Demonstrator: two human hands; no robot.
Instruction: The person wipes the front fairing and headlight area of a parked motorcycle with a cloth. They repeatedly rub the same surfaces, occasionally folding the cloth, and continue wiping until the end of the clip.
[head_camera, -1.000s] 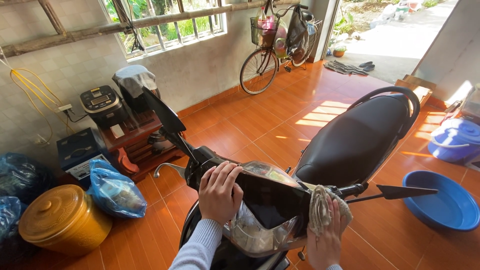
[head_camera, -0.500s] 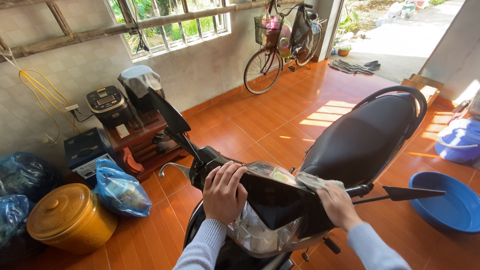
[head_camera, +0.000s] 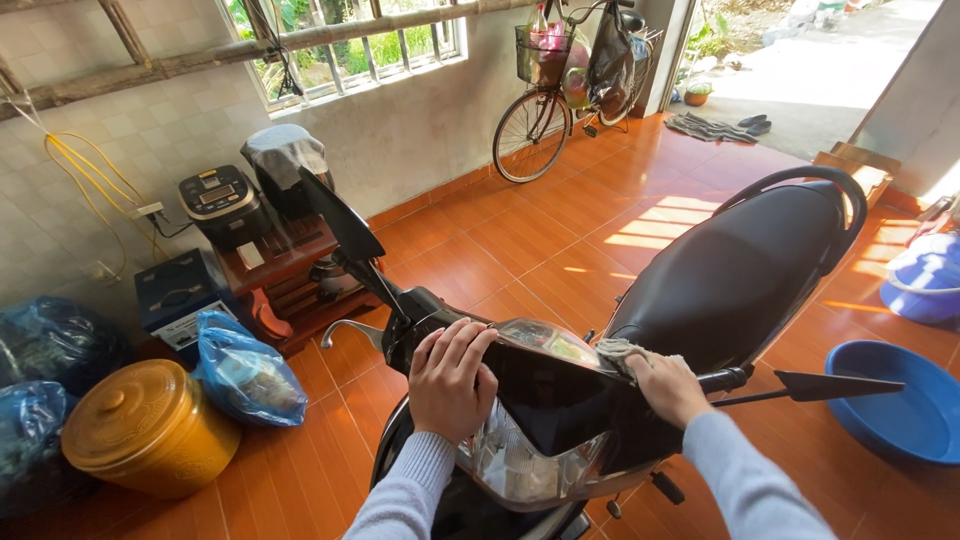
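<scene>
A black motorbike (head_camera: 740, 270) stands on the orange tiled floor, seen from its front end. My left hand (head_camera: 452, 378) lies flat on the left side of the black handlebar cover (head_camera: 545, 395), fingers together over its top edge. On the right side of that cover, near the instrument panel (head_camera: 545, 342), my right hand (head_camera: 665, 385) presses a grey cloth (head_camera: 618, 350). The headlight (head_camera: 520, 465) shows just below both hands. Mirrors stick out on the left (head_camera: 340, 215) and the right (head_camera: 835, 385).
A blue basin (head_camera: 895, 405) and a blue lidded bucket (head_camera: 925, 280) sit at the right. At the left are a yellow lidded pot (head_camera: 145, 430), blue plastic bags (head_camera: 245, 370) and a low wooden table (head_camera: 290, 265) with cookers. A bicycle (head_camera: 565, 85) leans by the doorway.
My right hand has come up from beside the headlight with the cloth and now rests on top of the handlebar cover. My left hand has stayed put.
</scene>
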